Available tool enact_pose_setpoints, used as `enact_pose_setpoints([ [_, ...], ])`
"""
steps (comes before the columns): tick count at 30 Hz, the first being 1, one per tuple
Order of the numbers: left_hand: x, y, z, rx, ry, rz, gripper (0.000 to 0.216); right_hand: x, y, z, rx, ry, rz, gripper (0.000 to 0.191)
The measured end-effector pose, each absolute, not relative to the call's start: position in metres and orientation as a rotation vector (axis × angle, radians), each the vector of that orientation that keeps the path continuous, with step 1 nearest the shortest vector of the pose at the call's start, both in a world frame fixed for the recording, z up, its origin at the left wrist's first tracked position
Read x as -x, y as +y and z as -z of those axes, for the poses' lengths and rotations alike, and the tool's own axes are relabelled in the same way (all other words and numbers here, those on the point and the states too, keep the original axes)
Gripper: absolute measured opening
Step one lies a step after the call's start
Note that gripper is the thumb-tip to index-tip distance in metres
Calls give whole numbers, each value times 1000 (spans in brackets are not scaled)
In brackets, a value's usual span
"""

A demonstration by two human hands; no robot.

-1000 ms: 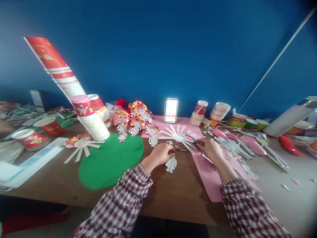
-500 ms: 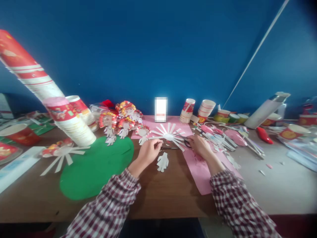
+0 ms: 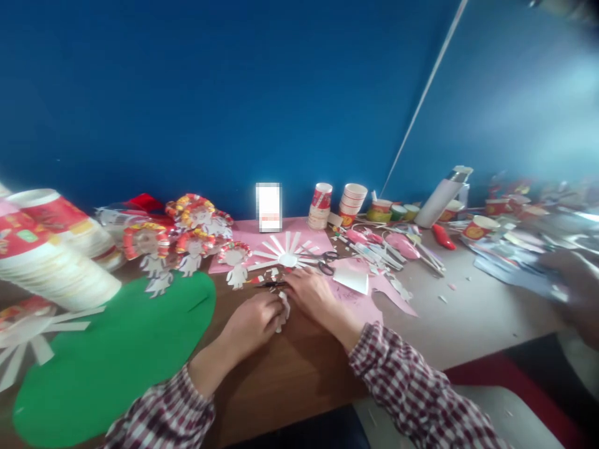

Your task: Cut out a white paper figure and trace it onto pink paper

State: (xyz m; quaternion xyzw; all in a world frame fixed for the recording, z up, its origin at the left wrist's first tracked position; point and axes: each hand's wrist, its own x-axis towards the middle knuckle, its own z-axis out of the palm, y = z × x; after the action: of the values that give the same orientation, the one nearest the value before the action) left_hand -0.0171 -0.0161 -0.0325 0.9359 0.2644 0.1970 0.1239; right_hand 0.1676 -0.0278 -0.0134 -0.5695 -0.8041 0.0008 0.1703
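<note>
My left hand is closed on a small white paper figure cutout, its fingers pinching one side. My right hand lies just to the right, palm down with fingers bent. Its fingertips meet the end of a dark slim object whose kind I cannot make out. Scissors with dark handles rest behind the right hand. A white paper sunburst of spread strips lies on pink paper beyond both hands.
Paper dolls with red-yellow rings and a green sheet are on the left. Stacked paper cups lean at far left; more cups stand behind. Scraps and a white bottle are right. Another person's blurred arm reaches in.
The view has turned right. My right hand has let go of the scissors and moved left beside my left hand. My left hand has come nearer and taken hold of the paper figure cutout.
</note>
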Motion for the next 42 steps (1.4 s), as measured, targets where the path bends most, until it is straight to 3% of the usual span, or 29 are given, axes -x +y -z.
enact_pose_setpoints([
  [11, 16, -21, 36, -2795, 920, -574, 19, -164, -31, 17, 1661, -2322, -25, 16],
  [20, 17, -22, 34, -2834, 1019, -582, 17, -159, -33, 14, 1395, -1769, -696, 20],
  [26, 22, -20, 28, -2816, 1166, -599, 21, -157, -29, 16, 1354, -1681, -882, 22],
  [37, 32, -12, 32, -2694, 1375, -660, 26, -162, -30, 20, 1390, -1684, -512, 17],
  [42, 28, -13, 32, -2754, 1127, -651, 19, -162, -32, 21, 1374, -1715, -549, 34],
])
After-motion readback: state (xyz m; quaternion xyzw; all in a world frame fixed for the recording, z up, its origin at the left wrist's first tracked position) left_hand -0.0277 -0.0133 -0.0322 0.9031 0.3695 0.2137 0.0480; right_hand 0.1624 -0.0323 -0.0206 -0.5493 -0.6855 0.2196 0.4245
